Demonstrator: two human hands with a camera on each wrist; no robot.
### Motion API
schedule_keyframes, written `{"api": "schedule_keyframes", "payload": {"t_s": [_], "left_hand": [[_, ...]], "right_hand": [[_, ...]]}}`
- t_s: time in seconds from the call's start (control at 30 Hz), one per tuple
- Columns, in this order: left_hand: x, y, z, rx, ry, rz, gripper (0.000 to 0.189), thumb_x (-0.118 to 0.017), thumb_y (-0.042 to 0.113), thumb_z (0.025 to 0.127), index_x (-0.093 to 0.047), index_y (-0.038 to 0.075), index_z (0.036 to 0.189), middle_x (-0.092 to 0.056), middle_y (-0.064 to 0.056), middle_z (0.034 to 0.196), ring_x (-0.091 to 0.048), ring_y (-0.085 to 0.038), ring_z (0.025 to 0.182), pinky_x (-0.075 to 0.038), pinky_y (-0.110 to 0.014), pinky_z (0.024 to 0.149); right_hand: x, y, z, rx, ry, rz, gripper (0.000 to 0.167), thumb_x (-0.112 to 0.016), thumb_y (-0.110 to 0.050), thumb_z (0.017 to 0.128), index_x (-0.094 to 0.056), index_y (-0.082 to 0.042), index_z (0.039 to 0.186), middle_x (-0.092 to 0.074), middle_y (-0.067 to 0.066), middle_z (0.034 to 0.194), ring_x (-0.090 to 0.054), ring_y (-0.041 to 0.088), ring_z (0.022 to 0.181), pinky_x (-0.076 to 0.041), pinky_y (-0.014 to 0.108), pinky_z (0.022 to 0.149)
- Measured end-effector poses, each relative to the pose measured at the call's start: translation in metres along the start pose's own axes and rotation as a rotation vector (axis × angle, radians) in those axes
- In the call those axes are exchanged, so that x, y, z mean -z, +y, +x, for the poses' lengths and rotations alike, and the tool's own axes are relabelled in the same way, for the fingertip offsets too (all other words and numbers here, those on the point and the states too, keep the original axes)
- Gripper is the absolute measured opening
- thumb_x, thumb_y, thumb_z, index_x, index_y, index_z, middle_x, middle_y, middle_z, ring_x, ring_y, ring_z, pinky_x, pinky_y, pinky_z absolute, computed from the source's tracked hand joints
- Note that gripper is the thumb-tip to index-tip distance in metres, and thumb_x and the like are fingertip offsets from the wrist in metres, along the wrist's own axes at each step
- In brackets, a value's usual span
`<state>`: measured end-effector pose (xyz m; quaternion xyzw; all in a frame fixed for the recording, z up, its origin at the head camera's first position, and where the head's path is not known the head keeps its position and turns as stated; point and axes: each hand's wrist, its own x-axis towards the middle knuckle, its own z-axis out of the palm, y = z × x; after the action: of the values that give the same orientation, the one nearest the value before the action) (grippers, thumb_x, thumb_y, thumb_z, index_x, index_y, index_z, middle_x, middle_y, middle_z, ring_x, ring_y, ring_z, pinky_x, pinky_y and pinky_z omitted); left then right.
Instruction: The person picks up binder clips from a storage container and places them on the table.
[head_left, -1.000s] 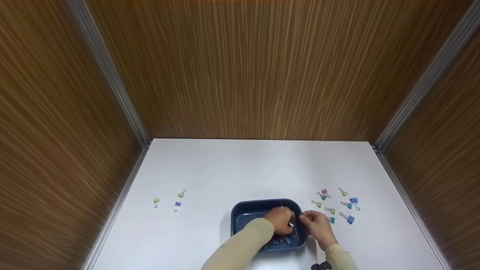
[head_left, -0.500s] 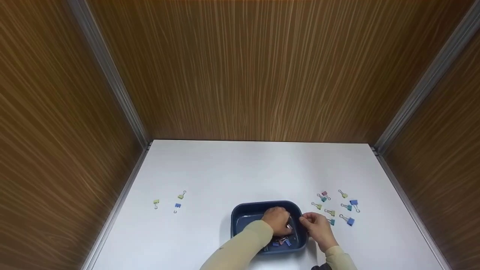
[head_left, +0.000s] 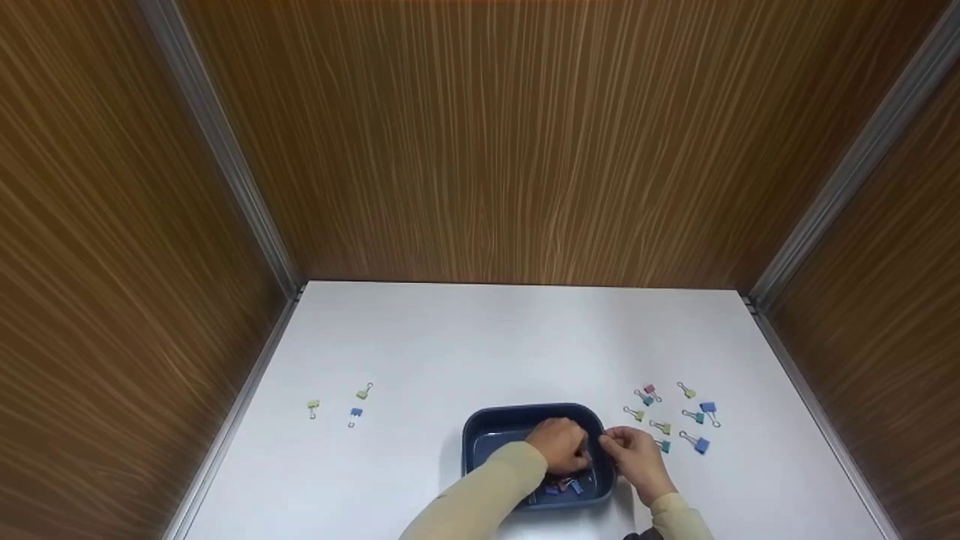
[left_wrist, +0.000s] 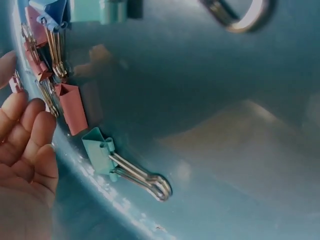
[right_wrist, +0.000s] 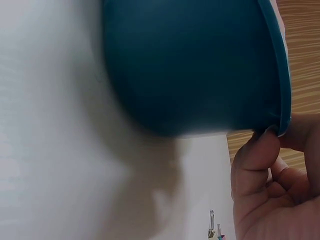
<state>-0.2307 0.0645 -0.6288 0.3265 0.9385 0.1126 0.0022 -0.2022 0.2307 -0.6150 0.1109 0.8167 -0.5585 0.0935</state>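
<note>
My left hand (head_left: 559, 445) reaches down inside a dark blue tray (head_left: 517, 412), its fingers curled near the right wall. In the left wrist view, a small pink binder clip (left_wrist: 16, 82) shows between the thumb and fingertips. Close by lie a red binder clip (left_wrist: 74, 109), a teal binder clip (left_wrist: 100, 152) with its wire handles out, and a blue binder clip (left_wrist: 50, 7) among others. My right hand (head_left: 636, 459) pinches the tray's right rim between thumb and fingers. The right wrist view shows this grip at the rim's corner, beside the tray's outer wall (right_wrist: 195, 70).
Several coloured binder clips lie right of the tray, among them a large blue one (head_left: 701, 445) and a pink one (head_left: 649, 388). Farther left are two yellow clips, one here (head_left: 364, 394), and a blue clip (head_left: 356, 412). Wood-grain panels (head_left: 480, 150) enclose the white table (head_left: 420, 337).
My left hand shifts slightly within the tray, and the silvery bit seen at its fingertips before is now hidden in the head view. The right hand keeps its hold on the rim.
</note>
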Motion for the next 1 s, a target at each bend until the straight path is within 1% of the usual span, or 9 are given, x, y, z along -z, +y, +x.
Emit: {"api": "schedule_keyframes", "payload": {"t_s": [0.13, 0.27, 0.4, 0.57, 0.7, 0.8, 0.9, 1.0], "left_hand": [[0.007, -0.001, -0.001, -0.007, 0.017, -0.023, 0.014, -0.074, 0.037, 0.08, -0.068, 0.026, 0.073, -0.056, 0.019, 0.061, -0.049, 0.001, 0.057, -0.043, -0.018, 0.058], [0.018, -0.003, -0.003, -0.01, 0.034, -0.036, 0.013, -0.074, 0.04, 0.082, -0.072, 0.027, 0.081, -0.062, 0.019, 0.069, -0.053, 0.002, 0.061, -0.045, -0.016, 0.062], [0.032, -0.007, -0.007, 0.014, 0.04, -0.095, 0.015, -0.074, 0.04, 0.083, -0.075, 0.026, 0.088, -0.067, 0.018, 0.077, -0.056, 0.004, 0.067, -0.046, -0.013, 0.067], [0.051, -0.017, -0.013, 0.05, 0.083, -0.167, 0.016, -0.073, 0.04, 0.084, -0.075, 0.025, 0.089, -0.066, 0.018, 0.078, -0.055, 0.005, 0.068, -0.046, -0.013, 0.069], [0.067, -0.03, -0.017, 0.08, 0.143, -0.228, 0.015, -0.074, 0.038, 0.084, -0.074, 0.024, 0.088, -0.065, 0.018, 0.076, -0.054, 0.004, 0.068, -0.046, -0.014, 0.068], [0.077, -0.043, -0.023, 0.112, 0.209, -0.264, 0.015, -0.074, 0.037, 0.084, -0.074, 0.023, 0.087, -0.064, 0.016, 0.073, -0.053, 0.002, 0.065, -0.045, -0.015, 0.064], [0.085, -0.059, -0.032, 0.161, 0.279, -0.295, 0.014, -0.075, 0.036, 0.083, -0.074, 0.022, 0.087, -0.063, 0.014, 0.071, -0.052, 0.0, 0.063, -0.044, -0.018, 0.06], [0.089, -0.077, -0.044, 0.229, 0.333, -0.335, 0.014, -0.074, 0.035, 0.084, -0.075, 0.021, 0.087, -0.061, 0.014, 0.07, -0.051, -0.001, 0.063, -0.044, -0.02, 0.06]], "right_hand": [[0.001, -0.001, 0.0, 0.002, -0.005, -0.005, 0.018, -0.064, -0.012, 0.092, -0.062, 0.002, 0.102, -0.063, 0.007, 0.083, -0.057, 0.016, 0.07, -0.05, 0.028, 0.056], [0.002, -0.003, 0.0, 0.003, -0.013, -0.014, 0.017, -0.064, -0.012, 0.092, -0.061, 0.002, 0.102, -0.062, 0.007, 0.083, -0.057, 0.016, 0.07, -0.05, 0.029, 0.058], [0.002, -0.002, -0.001, 0.006, -0.005, -0.017, 0.016, -0.063, -0.012, 0.092, -0.062, 0.002, 0.101, -0.062, 0.008, 0.084, -0.058, 0.018, 0.071, -0.05, 0.029, 0.057], [0.002, -0.004, -0.001, 0.017, -0.002, -0.018, 0.016, -0.063, -0.011, 0.092, -0.061, 0.002, 0.1, -0.062, 0.008, 0.083, -0.059, 0.02, 0.071, -0.051, 0.029, 0.057], [0.002, -0.005, -0.001, 0.02, 0.0, -0.027, 0.014, -0.063, -0.011, 0.092, -0.062, 0.002, 0.098, -0.061, 0.007, 0.081, -0.057, 0.018, 0.069, -0.05, 0.029, 0.056], [0.002, -0.006, -0.001, 0.02, 0.003, -0.033, 0.014, -0.063, -0.011, 0.092, -0.062, 0.001, 0.098, -0.061, 0.007, 0.08, -0.056, 0.017, 0.068, -0.049, 0.028, 0.056], [0.002, -0.004, -0.001, 0.019, -0.005, -0.04, 0.015, -0.063, -0.012, 0.092, -0.062, 0.001, 0.099, -0.061, 0.007, 0.082, -0.056, 0.017, 0.069, -0.049, 0.029, 0.057], [0.002, -0.003, -0.001, 0.01, -0.01, -0.038, 0.016, -0.064, -0.012, 0.092, -0.061, 0.001, 0.099, -0.061, 0.007, 0.082, -0.056, 0.017, 0.07, -0.05, 0.029, 0.057]]}}
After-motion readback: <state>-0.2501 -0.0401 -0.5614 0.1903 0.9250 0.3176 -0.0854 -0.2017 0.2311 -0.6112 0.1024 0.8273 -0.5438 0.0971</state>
